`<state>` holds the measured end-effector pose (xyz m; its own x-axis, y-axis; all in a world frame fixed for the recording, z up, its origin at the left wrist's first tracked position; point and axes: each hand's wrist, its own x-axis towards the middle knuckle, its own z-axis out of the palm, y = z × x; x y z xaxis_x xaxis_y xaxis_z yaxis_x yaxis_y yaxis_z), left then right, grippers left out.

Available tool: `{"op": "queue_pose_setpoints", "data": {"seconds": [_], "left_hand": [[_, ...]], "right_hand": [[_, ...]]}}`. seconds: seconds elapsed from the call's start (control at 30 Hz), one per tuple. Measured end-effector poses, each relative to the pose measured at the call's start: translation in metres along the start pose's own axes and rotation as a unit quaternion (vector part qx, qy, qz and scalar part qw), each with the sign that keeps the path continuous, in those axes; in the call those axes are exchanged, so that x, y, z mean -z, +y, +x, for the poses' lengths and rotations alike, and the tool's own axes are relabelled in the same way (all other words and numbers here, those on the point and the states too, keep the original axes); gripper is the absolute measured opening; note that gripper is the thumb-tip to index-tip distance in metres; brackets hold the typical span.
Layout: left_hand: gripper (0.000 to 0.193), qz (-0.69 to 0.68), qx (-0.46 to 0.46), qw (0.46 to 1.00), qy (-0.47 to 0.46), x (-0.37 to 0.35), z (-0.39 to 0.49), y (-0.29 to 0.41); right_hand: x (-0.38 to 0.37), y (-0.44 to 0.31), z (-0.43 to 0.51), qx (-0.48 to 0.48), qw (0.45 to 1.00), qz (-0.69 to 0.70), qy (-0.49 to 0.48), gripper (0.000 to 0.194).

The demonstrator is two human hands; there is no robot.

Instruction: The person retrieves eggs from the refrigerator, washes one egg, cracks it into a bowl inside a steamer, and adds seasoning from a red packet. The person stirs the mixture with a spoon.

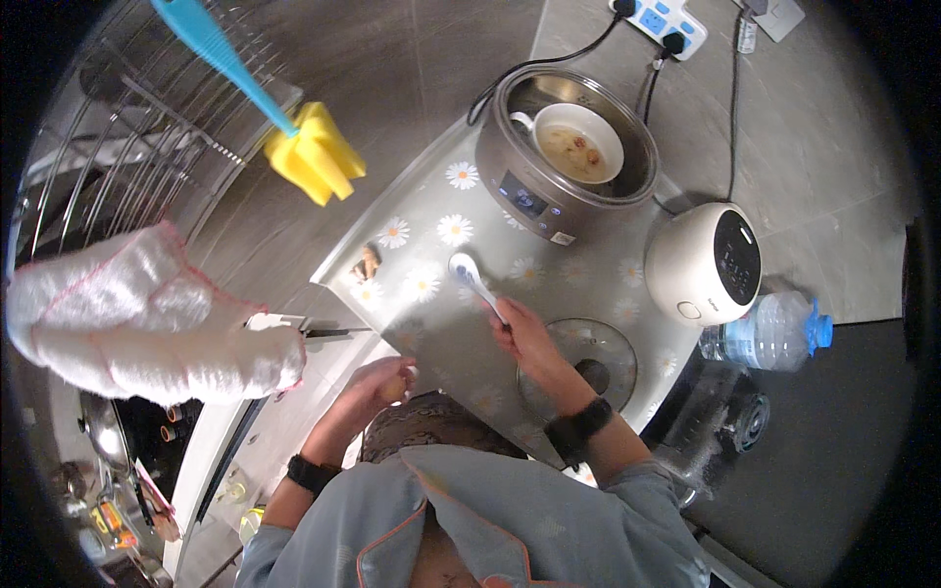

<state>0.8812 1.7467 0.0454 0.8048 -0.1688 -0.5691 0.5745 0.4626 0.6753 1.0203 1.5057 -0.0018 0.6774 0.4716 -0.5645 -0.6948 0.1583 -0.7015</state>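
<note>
My right hand (pixel 523 331) grips the dark end of the handle of a white spoon (pixel 464 270) with a blue pattern in its bowl. The spoon is over the daisy-patterned table cover (pixel 507 294). Under my right forearm lies a round glass lid (pixel 617 345) with a dark knob. My left hand (pixel 382 386) is curled near the table's front left edge; something pale shows at its fingers, but I cannot tell what. Farther back, a round electric cooker (pixel 544 209) with a lit display stands uncovered. Inside it is a white cup (pixel 614 136) of broth (pixel 566 151) with reddish pieces.
A white appliance (pixel 676 272) and large water bottle (pixel 779 331) stand at right. Black cords run to a power strip (pixel 669 29). A brown piece (pixel 366 263) lies by the left edge. A yellow sponge brush (pixel 312 154), white cloth (pixel 147 323) and wire rack (pixel 132 162) are left.
</note>
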Motion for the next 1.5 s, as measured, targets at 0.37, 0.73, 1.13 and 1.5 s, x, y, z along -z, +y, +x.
{"op": "queue_pose_setpoints", "data": {"seconds": [0.37,0.73,1.13,1.5], "left_hand": [[0.04,-0.184,-0.122,0.973,-0.061,-0.016,0.009,0.03],[0.04,-0.064,-0.194,0.979,0.028,-0.05,0.034,0.035],[0.037,-0.015,-0.144,0.988,-0.043,-0.13,0.087,0.037],[0.052,0.219,-0.128,0.953,-0.165,-0.102,0.107,0.024]], "right_hand": [[-0.049,-0.008,0.091,0.055,0.896,-0.438,0.044,0.033],[-0.062,-0.025,-0.004,0.175,0.944,-0.244,-0.136,0.041],[-0.03,-0.032,-0.038,0.337,0.93,-0.131,0.067,0.048],[0.02,-0.029,-0.076,0.252,0.963,-0.016,0.095,0.045]]}}
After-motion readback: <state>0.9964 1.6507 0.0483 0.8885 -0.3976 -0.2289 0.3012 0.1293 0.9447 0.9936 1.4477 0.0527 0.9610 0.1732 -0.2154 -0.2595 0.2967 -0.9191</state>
